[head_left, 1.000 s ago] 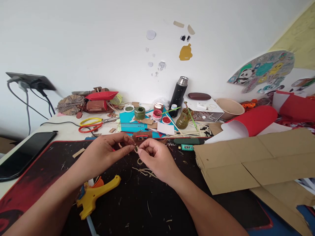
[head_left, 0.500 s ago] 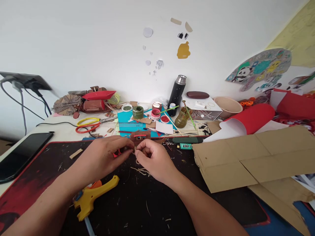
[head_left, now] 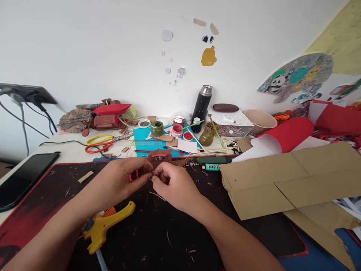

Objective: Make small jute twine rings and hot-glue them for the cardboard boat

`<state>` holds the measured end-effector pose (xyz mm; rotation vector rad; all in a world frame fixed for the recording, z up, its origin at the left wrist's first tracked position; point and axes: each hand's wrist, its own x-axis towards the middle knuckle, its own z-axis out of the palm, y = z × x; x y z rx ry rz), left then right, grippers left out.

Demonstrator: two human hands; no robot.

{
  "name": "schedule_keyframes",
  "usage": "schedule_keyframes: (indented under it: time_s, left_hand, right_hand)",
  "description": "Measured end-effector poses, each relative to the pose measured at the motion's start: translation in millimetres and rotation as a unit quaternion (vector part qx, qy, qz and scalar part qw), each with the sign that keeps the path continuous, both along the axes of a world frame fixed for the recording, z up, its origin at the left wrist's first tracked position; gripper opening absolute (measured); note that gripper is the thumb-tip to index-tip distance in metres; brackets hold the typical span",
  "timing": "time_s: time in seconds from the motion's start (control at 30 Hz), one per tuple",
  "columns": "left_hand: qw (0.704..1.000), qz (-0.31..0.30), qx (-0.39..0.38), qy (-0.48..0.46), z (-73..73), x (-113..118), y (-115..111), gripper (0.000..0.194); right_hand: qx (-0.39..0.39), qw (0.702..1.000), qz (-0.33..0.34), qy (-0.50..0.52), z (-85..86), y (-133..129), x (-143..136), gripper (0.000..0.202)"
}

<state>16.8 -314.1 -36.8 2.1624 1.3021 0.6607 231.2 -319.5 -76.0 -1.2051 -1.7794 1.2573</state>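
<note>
My left hand (head_left: 124,178) and my right hand (head_left: 173,184) meet fingertip to fingertip over the dark mat (head_left: 152,233). Both are closed in a pinch on something too small and too hidden to make out. Just behind the fingers sits a brown piece (head_left: 160,155) with a red strip. Small bright red parts (head_left: 137,174) show beside my left fingers. Thin pale strands (head_left: 156,195) lie under my right hand. A yellow glue gun (head_left: 108,226) rests near my left forearm.
Scissors (head_left: 100,140), a green paint jar (head_left: 157,128), a red paint jar (head_left: 177,130) and a black flask (head_left: 201,109) stand or lie toward the wall. Large cardboard (head_left: 282,180) covers the right side. A phone (head_left: 26,180) lies at the left.
My right hand has shifted slightly left and its fingers have drawn closer to the left ones. A small loop seen below the fingertips is now hidden. The whole view has shifted slightly.
</note>
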Motion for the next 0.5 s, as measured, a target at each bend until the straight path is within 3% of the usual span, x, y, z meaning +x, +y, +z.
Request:
schedule_keyframes:
  time_s: [0.23,0.5]
  left_hand:
    - [0.998,0.026,-0.05,-0.008,1.6,-0.3,2.5,0.022]
    - [0.998,0.022,-0.052,-0.039,-3.4,-3.8,6.9,0.019]
  right_hand:
    - [0.005,1.0,-0.013,0.0,2.0,1.1,1.0,0.008]
    - [0.002,1.0,-0.027,0.007,4.9,0.9,1.6,0.006]
